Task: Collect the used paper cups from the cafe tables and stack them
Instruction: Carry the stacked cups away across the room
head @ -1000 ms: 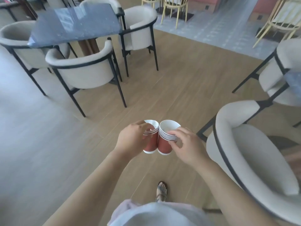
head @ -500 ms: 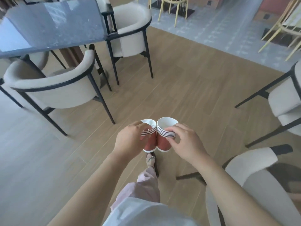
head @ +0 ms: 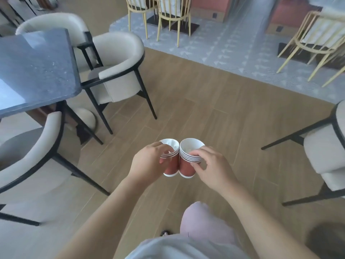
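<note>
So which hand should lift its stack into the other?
Left, probably: the left hand wraps the smaller stack round its side, while the right hand only pinches the bigger stack near its rims.

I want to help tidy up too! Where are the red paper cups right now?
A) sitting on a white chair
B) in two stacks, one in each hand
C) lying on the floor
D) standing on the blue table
B: the left hand grips the left cup stack and the right hand grips the right cup stack, side by side above the wooden floor.
</note>
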`<state>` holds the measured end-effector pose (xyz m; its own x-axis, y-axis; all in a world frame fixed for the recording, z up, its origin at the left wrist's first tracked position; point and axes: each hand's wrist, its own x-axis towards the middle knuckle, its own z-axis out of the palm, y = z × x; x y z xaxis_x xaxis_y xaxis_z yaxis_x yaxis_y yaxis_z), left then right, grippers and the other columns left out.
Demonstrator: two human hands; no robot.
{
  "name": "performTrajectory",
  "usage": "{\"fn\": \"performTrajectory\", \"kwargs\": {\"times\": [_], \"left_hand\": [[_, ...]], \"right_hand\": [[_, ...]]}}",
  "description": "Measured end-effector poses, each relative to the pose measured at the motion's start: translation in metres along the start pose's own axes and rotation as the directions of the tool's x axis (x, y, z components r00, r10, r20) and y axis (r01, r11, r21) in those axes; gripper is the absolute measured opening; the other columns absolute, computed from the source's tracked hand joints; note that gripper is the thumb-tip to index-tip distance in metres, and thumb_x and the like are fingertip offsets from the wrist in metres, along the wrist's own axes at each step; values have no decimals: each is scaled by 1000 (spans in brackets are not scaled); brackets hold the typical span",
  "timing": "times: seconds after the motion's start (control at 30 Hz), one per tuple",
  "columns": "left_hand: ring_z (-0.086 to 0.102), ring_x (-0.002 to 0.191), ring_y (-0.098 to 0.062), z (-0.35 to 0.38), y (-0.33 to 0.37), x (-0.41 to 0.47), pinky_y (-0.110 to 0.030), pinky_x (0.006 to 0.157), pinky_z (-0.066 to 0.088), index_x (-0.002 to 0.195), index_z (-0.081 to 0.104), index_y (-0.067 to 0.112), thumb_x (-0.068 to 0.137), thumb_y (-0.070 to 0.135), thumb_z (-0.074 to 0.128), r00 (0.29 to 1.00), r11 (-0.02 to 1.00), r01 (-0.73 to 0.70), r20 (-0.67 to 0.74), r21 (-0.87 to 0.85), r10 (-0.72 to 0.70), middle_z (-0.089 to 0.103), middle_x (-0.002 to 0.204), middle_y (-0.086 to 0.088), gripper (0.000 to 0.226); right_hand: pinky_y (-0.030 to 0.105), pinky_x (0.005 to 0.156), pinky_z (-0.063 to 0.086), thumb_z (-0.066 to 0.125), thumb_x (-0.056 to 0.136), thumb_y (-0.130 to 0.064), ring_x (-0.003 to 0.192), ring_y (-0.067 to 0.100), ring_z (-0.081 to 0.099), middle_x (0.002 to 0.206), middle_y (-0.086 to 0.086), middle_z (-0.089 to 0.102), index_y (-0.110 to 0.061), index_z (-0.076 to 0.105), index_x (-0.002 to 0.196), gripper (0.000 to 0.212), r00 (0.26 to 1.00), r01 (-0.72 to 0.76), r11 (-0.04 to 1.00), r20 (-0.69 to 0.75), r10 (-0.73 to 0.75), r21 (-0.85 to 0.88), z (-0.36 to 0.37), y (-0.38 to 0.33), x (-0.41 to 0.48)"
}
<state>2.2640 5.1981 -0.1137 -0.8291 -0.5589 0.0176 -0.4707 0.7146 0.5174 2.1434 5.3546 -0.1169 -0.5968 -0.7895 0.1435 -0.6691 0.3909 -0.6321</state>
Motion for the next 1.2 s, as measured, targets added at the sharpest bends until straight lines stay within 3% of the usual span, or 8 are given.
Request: {"fn": "performTrajectory", "kwargs": {"times": [0.3, 0.63, 0.77, 0.93, 1.1, 1.2], "left_hand": [[60, 85, -12, 16, 10, 244, -24, 61, 43, 100, 66, 31, 79, 18, 59, 1000, 999, -18, 16, 27, 18, 64, 99, 14, 26], [61, 85, -16, 5, 13, 458, -32, 66, 51, 101, 67, 29, 79, 16, 60, 991, 995, 102, -82, -4, -102, 65, 101, 12, 27], [61, 84, -16, 2, -9, 537, -32, 65, 51, 100, 68, 30, 79, 15, 60, 980, 987, 158, -124, -12, -158, 65, 101, 13, 27], [60, 78, -15, -15, -58, 655, -26, 60, 44, 95, 69, 31, 79, 21, 64, 965, 984, 167, -193, -64, -176, 64, 93, 14, 19], [62, 73, -13, -53, -97, 777, -26, 57, 47, 91, 70, 31, 74, 16, 67, 957, 985, 152, -236, -86, -169, 66, 90, 16, 23], [63, 70, -15, -71, -118, 840, -27, 53, 46, 89, 70, 30, 73, 15, 68, 953, 985, 152, -251, -79, -167, 67, 88, 13, 22]], "right_hand": [[26, 77, 46, 68, 73, -4, 94, 17, 59, 95, -7, 66, -20, 66, 95, 27, 999, 26, 999, 37, -27, 20, -32, 99, 225], [22, 75, 41, 68, 74, -4, 93, 16, 57, 93, -9, 65, -20, 66, 94, 26, 990, 99, 994, 96, -103, 51, -60, 166, 457], [18, 75, 39, 69, 72, -4, 91, 17, 58, 92, -8, 66, -19, 67, 93, 26, 982, 139, 989, 120, -143, 41, -48, 181, 548], [28, 78, 47, 68, 74, -6, 93, 16, 57, 94, -7, 66, -20, 67, 95, 25, 972, 186, 982, 141, -190, 46, -30, 187, 686], [19, 80, 41, 68, 75, -8, 95, 13, 56, 95, -8, 65, -20, 66, 96, 24, 967, 185, 982, 171, -188, 35, -25, 182, 821], [21, 78, 42, 67, 76, -8, 93, 12, 56, 93, -9, 65, -21, 66, 95, 23, 970, 179, 983, 161, -183, 38, -15, 181, 889]]}}
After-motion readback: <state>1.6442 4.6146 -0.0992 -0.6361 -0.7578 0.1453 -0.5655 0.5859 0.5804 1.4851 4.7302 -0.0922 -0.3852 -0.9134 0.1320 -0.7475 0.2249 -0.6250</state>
